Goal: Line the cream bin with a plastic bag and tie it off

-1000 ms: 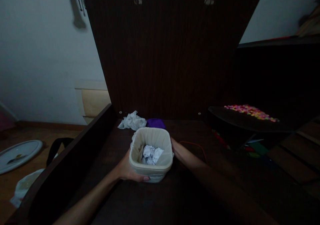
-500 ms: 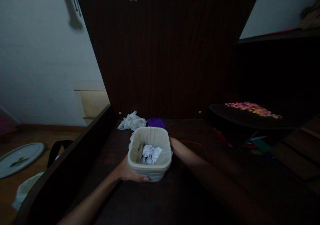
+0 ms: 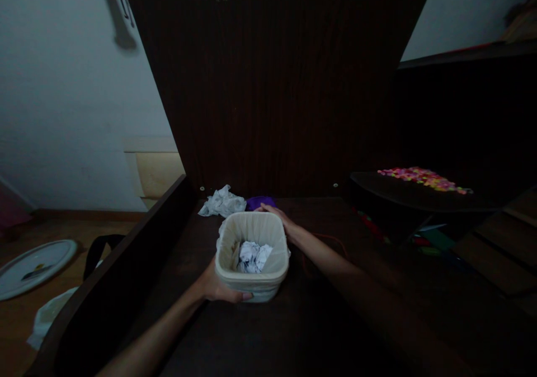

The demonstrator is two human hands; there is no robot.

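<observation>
Head view, with the lined bin (image 3: 262, 292) as landmark. Far to the left of the bin, on the floor, an oval white tray (image 3: 36, 282) with small items on it; nearer to the bin, a white plastic bag (image 3: 50, 315) and a black strap (image 3: 93, 251), then a raised dark side board (image 3: 142, 254).

At the bin's left side, the left hand (image 3: 220, 288), fingers grasping the bin, thumb across its near wall. Behind the bin's far left corner, crumpled greyish plastic (image 3: 223, 202). Inside the bin, crumpled white paper (image 3: 254, 257). Under the bin, contact with the dark wooden surface (image 3: 235, 338) too hidden to tell.

Behind the bin's far rim, a purple item (image 3: 254, 202). At the bin's far right corner, the right hand (image 3: 280, 216), fingers released and extended towards the purple item; touch on either impossible to tell. Right of the bin, a thin reddish cord (image 3: 335, 239); well apart, farther right, small pink and yellow pieces (image 3: 423, 179) on a dark shelf (image 3: 403, 195).
</observation>
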